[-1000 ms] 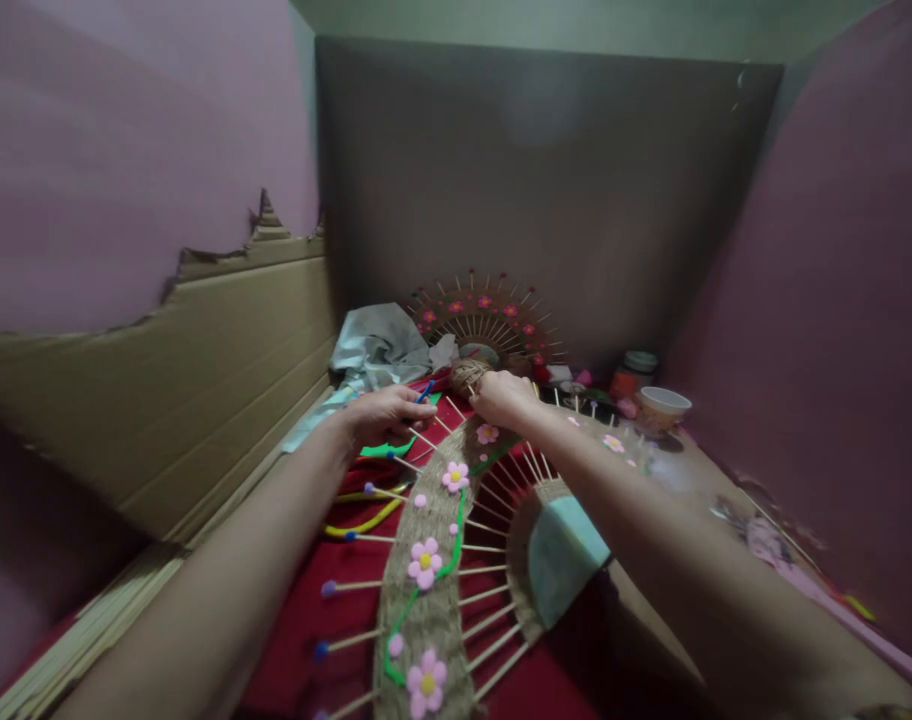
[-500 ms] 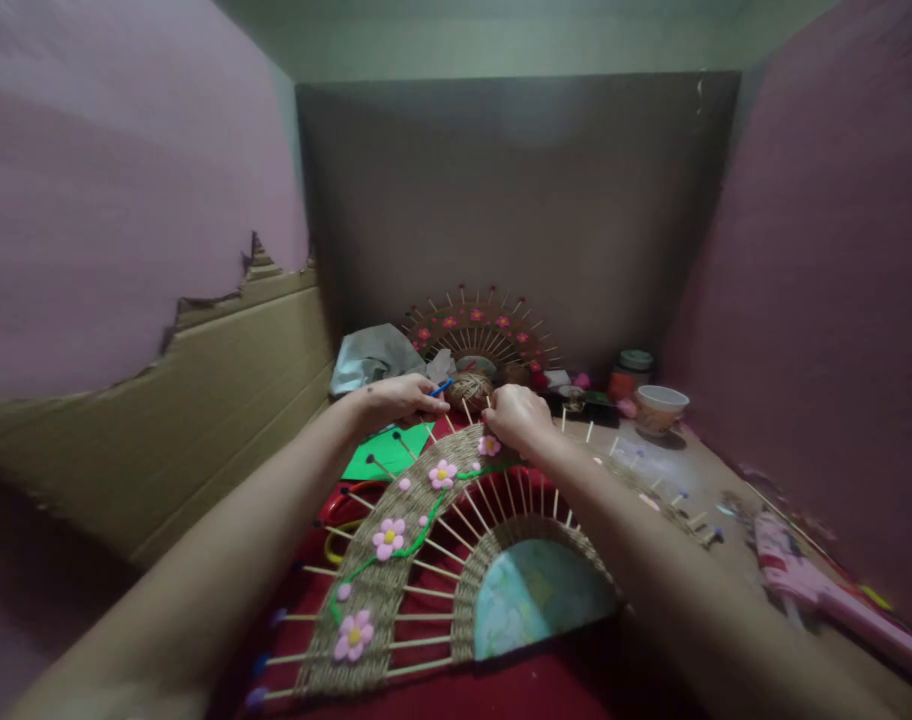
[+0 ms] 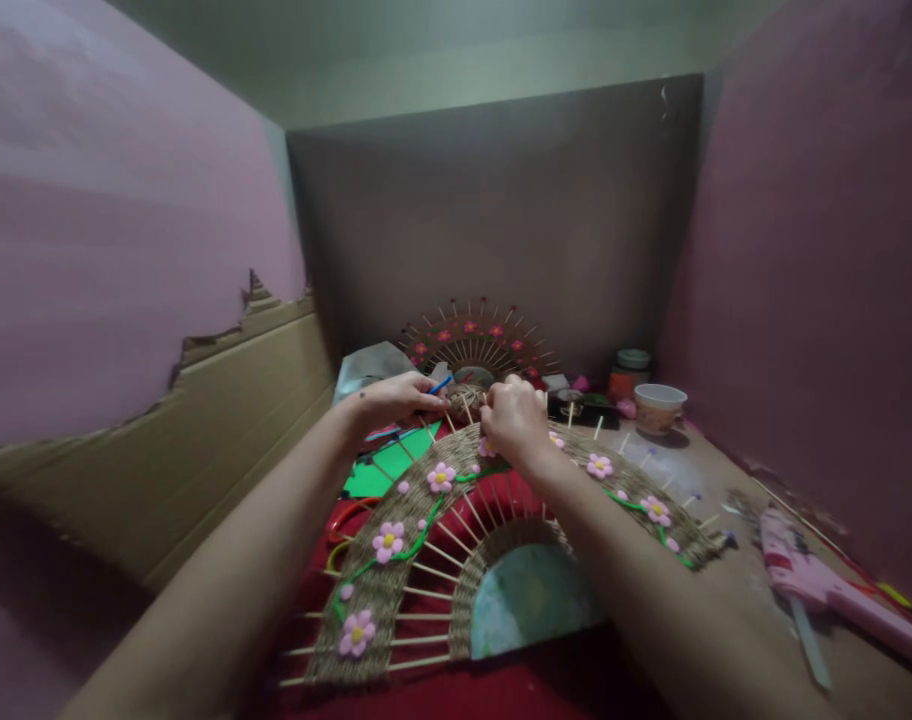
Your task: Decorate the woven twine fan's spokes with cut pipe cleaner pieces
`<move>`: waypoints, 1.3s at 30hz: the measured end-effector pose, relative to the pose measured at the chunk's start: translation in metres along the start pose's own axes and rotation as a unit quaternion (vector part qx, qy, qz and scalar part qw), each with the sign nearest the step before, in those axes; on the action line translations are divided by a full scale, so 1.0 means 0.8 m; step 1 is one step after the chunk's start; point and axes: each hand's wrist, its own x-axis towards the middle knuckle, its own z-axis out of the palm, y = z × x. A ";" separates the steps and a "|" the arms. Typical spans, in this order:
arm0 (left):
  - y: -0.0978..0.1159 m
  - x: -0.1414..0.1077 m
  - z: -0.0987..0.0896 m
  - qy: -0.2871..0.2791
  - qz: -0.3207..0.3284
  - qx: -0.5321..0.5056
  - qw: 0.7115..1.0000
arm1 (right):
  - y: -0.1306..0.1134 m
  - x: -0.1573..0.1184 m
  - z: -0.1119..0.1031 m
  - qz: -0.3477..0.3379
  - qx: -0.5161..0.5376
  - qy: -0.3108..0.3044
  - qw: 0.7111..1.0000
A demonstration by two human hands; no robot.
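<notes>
A woven fan of twine and thin sticks (image 3: 426, 500), decorated with pink flowers and a green vine, lies across a red cloth (image 3: 501, 690). Its half-round centre is pale blue-green. Closed around a thin blue item (image 3: 439, 385), my left hand (image 3: 412, 396) is beyond the fan's upper edge, by the stick tips. My right hand (image 3: 514, 418) is closed at the top of the woven band, its fingertips by a stick; what they pinch is hidden.
Behind stands another fan with red flowers (image 3: 471, 328). A twine ball (image 3: 467, 400) sits beyond the hands. Green sheet (image 3: 396, 462) at left; white bowl (image 3: 658, 408), lidded jar (image 3: 630, 375) and pink glue gun (image 3: 816, 585) at right. Torn cardboard (image 3: 261, 370) lines the left.
The camera view has tilted and shifted slightly. My right hand and forearm have moved a little left, and more of the fan's flowered right side shows. My left hand still holds the blue item.
</notes>
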 end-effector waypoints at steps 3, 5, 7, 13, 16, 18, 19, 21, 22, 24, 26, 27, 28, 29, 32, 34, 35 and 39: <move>0.025 -0.009 -0.001 0.015 0.010 0.012 1.000 | 0.002 0.004 -0.016 0.002 0.022 0.010 1.000; 0.038 -0.018 0.000 0.024 0.018 0.019 0.999 | 0.002 0.002 -0.028 0.001 0.036 0.017 0.999; 0.047 -0.030 0.003 0.038 0.030 0.038 0.998 | 0.001 -0.003 -0.038 0.000 0.049 0.021 0.999; 0.062 -0.063 0.018 0.077 0.044 0.108 0.990 | 0.001 -0.023 -0.059 0.020 0.144 0.012 0.989; 0.073 -0.075 0.022 0.108 0.047 0.168 0.979 | 0.005 -0.027 -0.066 0.017 0.189 0.010 0.982; 0.081 -0.083 0.024 0.163 0.066 0.237 0.955 | 0.008 -0.028 -0.069 0.014 0.222 0.014 0.975; 0.085 -0.087 0.025 0.195 0.081 0.269 0.940 | 0.010 -0.028 -0.070 0.013 0.242 0.017 0.970; 0.091 -0.093 0.030 0.253 0.104 0.314 0.909 | 0.013 -0.029 -0.071 0.012 0.278 0.022 0.960; 0.094 -0.095 0.033 0.275 0.110 0.328 0.897 | 0.013 -0.030 -0.072 0.011 0.290 0.023 0.957; 0.101 -0.097 0.040 0.295 0.123 0.338 0.885 | 0.014 -0.032 -0.073 0.005 0.306 0.020 0.952; 0.109 -0.095 0.046 0.288 0.157 0.308 0.893 | 0.015 -0.034 -0.076 -0.006 0.323 0.019 0.946; 0.113 -0.094 0.048 0.276 0.176 0.281 0.902 | 0.015 -0.036 -0.077 -0.010 0.333 0.020 0.943; 0.117 -0.091 0.049 0.260 0.189 0.253 0.912 | 0.015 -0.037 -0.079 -0.013 0.344 0.022 0.939; 0.120 -0.089 0.050 0.244 0.192 0.231 0.922 | 0.016 -0.039 -0.081 -0.016 0.353 0.025 0.935; 0.128 -0.080 0.048 0.195 0.155 0.196 0.949 | 0.017 -0.042 -0.084 -0.019 0.365 0.031 0.930; 0.131 -0.073 0.046 0.156 0.125 0.174 0.964 | 0.017 -0.042 -0.086 -0.020 0.367 0.028 0.930; 0.132 -0.069 0.045 0.135 0.110 0.165 0.971 | 0.017 -0.042 -0.086 -0.022 0.366 0.025 0.930; 0.133 -0.058 0.040 0.074 0.078 0.157 0.982 | 0.017 -0.041 -0.085 -0.031 0.363 0.026 0.931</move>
